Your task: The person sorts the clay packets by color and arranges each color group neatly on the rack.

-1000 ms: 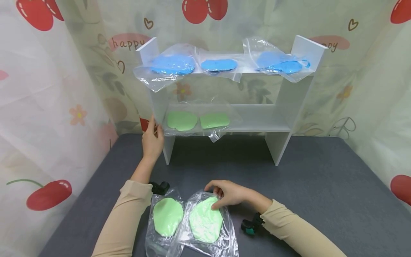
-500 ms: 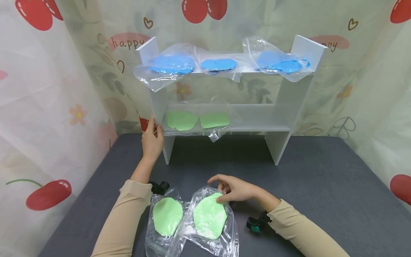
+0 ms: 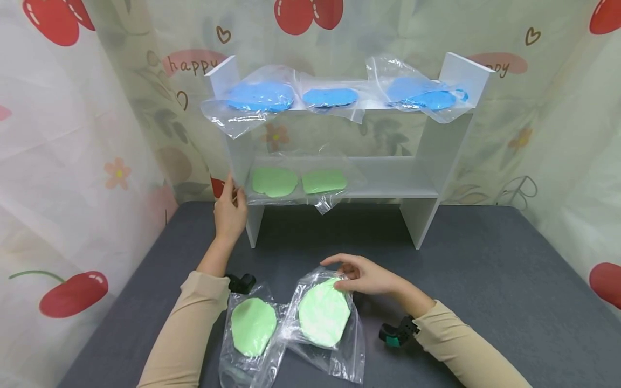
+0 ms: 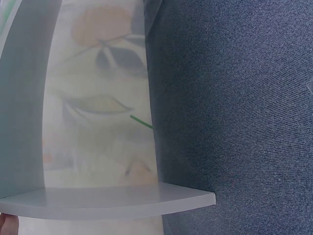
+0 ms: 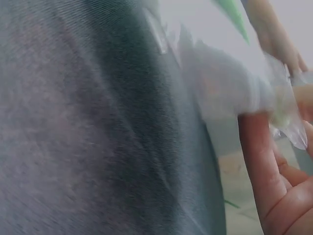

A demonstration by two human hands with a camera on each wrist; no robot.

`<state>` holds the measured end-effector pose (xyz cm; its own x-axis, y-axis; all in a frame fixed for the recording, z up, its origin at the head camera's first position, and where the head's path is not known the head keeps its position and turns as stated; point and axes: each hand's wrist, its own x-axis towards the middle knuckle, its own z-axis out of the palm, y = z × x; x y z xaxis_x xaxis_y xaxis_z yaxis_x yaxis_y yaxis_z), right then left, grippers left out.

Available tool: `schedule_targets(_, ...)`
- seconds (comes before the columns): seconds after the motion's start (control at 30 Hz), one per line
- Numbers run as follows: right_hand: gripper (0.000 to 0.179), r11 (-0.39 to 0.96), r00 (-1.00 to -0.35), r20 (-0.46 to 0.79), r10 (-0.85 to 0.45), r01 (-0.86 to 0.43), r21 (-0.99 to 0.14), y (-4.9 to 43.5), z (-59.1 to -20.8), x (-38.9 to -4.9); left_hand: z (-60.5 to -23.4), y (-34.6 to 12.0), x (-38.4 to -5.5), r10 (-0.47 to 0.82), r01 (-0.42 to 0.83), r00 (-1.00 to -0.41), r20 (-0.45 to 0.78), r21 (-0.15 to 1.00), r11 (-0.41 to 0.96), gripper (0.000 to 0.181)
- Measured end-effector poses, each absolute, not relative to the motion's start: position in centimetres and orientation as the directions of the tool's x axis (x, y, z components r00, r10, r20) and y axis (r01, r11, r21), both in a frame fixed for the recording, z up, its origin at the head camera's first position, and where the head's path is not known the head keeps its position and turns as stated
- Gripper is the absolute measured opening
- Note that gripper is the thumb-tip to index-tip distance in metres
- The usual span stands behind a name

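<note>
As the head view shows: left hand [image 3: 230,215], fingers relaxed, touching white shelf [image 3: 398,175]; right hand [image 3: 368,276] pinching bagged green disc [image 3: 324,315] over table [image 3: 485,280], beside another bagged disc [image 3: 253,327]. Left wrist: shelf panel [image 4: 107,199]. Right wrist: clear bag [image 5: 230,73], pinched.

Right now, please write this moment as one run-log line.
right grip: pinches bagged green disc; left grip: at shelf's left panel; table: another bagged disc; upper tier: blue pieces; lower tier: green pieces
</note>
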<state>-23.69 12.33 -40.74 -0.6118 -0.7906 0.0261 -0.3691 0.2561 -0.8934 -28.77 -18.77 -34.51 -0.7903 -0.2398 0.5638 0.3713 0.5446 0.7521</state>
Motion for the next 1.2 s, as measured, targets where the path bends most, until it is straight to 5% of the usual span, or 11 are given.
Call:
schedule_targets(0.53,0.036,0.266,-0.747,0.069,-0.662,-0.320,-0.909,13.4,-39.2,-23.3,-34.5,-18.7,-28.7,-0.239,0.377,-0.784,0.573,0.746,0.550,0.050)
schedule_targets(1.2,0.029,0.100,-0.767,0.218,-0.603,-0.344,-0.934,15.2,-36.0,-22.7,-34.6,-18.7,-28.8,-0.247,0.368,-0.791,0.559,0.759,0.537,0.049)
